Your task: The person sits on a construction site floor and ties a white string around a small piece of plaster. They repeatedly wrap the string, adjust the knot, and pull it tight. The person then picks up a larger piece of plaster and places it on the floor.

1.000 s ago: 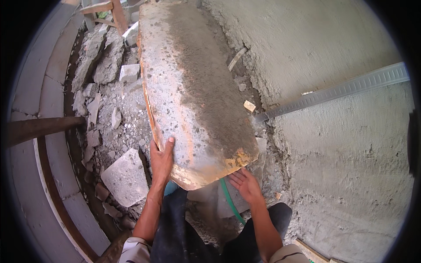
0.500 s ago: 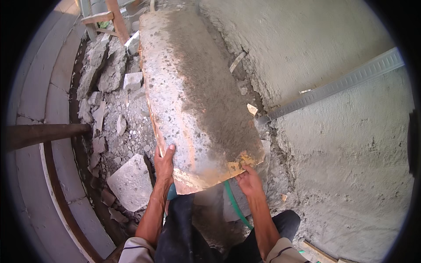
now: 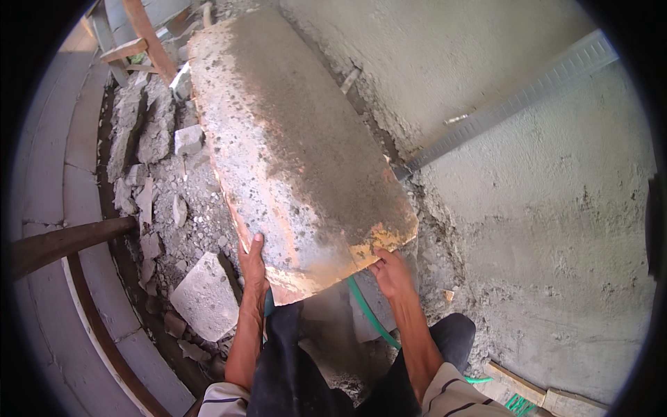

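A large thin board [image 3: 316,153], smeared with grey cement over its darker right side and speckled on its pale left side, stretches away from me. My left hand [image 3: 253,267] is closed on its near left edge, thumb on top. At the near right corner, by a yellowish worn patch, my right hand [image 3: 392,272] grips the same edge; its fingers go partly under and out of sight. The board's far end tilts toward the upper left. Beneath its near edge a green hose [image 3: 368,309] runs between my legs.
Rubble [image 3: 198,201] and a broken concrete slab [image 3: 206,297] lie left of the board. A rough plastered wall [image 3: 528,208] rises on the right, with a ribbed grey metal strip [image 3: 507,104] against it. A wooden beam [image 3: 76,243] juts in from the left.
The board's far end has swung left and its near right corner has risen a little, with both hands still holding it. The whole view has shifted slightly.
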{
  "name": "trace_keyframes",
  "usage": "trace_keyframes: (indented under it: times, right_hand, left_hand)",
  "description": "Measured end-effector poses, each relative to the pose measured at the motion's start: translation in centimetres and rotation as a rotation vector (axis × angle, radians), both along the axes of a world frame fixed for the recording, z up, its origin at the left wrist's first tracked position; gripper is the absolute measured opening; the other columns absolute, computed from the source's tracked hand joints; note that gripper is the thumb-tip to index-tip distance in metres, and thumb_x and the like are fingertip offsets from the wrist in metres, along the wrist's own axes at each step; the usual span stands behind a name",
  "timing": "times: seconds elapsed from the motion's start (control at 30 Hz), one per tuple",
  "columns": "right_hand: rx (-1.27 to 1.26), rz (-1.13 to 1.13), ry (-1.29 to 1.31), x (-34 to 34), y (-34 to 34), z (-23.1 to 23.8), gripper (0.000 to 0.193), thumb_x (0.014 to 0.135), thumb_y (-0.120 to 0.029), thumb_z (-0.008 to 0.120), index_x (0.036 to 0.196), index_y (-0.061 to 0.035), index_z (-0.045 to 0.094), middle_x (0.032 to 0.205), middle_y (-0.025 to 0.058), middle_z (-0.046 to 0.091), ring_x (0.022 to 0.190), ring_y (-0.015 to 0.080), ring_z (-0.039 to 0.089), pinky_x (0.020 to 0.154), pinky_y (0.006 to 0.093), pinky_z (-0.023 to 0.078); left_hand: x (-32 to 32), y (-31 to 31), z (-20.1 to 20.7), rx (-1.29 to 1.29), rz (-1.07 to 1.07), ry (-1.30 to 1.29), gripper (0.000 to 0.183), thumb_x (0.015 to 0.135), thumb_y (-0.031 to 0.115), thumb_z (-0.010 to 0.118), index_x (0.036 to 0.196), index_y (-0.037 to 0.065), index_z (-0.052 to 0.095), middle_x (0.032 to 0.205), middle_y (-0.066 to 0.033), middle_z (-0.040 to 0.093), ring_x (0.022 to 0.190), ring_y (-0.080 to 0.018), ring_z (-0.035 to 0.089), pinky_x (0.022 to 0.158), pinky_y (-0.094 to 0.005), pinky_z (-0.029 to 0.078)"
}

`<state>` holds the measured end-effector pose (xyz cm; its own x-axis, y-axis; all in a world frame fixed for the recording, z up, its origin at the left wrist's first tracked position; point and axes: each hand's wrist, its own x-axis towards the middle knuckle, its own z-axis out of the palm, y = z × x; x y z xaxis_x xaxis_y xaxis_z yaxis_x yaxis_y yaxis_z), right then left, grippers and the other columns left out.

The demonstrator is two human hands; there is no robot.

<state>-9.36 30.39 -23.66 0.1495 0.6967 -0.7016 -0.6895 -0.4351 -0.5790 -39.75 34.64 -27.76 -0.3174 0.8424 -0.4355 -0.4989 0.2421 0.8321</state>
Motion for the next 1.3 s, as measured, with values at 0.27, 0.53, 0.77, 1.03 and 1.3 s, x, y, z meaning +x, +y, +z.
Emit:
trace_keyframes:
  times: [0.27,0.53,0.77,1.03,1.3]
  right_hand:
    - [0.096,-0.026,-0.192,0.8,1.5,1.8,0.023,0.094,-0.003,0.065,0.115,0.0018,0.056,0.114,0.0125,0.066,0.099,0.0249,0.066,0.088,0.0431,0.056]
    - [0.041,0.004,-0.207,1.7,2.1,0.7,0.031,0.094,-0.007,0.068,0.120,0.0045,0.055,0.117,0.0133,0.066,0.106,0.0277,0.067,0.092,0.0449,0.057]
    - [0.013,0.071,-0.187,2.1,2.6,-0.7,0.049,0.094,-0.019,0.073,0.131,0.0062,0.052,0.127,0.0158,0.063,0.110,0.0273,0.066,0.095,0.0403,0.055]
    - [-0.039,0.240,-0.302,3.0,2.6,0.4,0.064,0.094,-0.030,0.074,0.133,0.0140,0.049,0.123,0.0201,0.065,0.108,0.0279,0.069,0.089,0.0386,0.059]
    - [-0.104,0.685,-0.740,6.0,-2.3,9.7,0.034,0.095,-0.025,0.072,0.108,0.0064,0.066,0.095,0.0165,0.073,0.083,0.0219,0.074,0.070,0.0327,0.061]
  left_hand:
    - [1.4,0.6,-2.3,0.047,-0.071,-0.206,0.054,0.099,0.021,0.068,0.145,0.004,0.046,0.128,-0.0093,0.062,0.112,-0.0211,0.062,0.097,-0.0372,0.052]
    - [2.3,0.7,-3.0,0.036,-0.119,0.141,0.058,0.100,0.035,0.065,0.143,-0.001,0.049,0.129,-0.0096,0.061,0.115,-0.0203,0.057,0.102,-0.0350,0.043]
    - [2.2,0.7,-4.7,-0.034,-0.130,0.370,0.059,0.100,0.038,0.064,0.141,-0.003,0.051,0.129,-0.0113,0.062,0.114,-0.0211,0.057,0.101,-0.0359,0.043]
    - [2.7,0.8,-4.6,-0.043,-0.043,0.066,0.062,0.100,0.036,0.066,0.144,-0.002,0.047,0.133,-0.0120,0.060,0.119,-0.0219,0.055,0.104,-0.0358,0.042]
    - [3.8,1.0,-4.7,-0.071,0.005,0.309,0.070,0.099,0.043,0.064,0.145,-0.006,0.046,0.135,-0.0163,0.058,0.121,-0.0258,0.053,0.105,-0.0384,0.040]
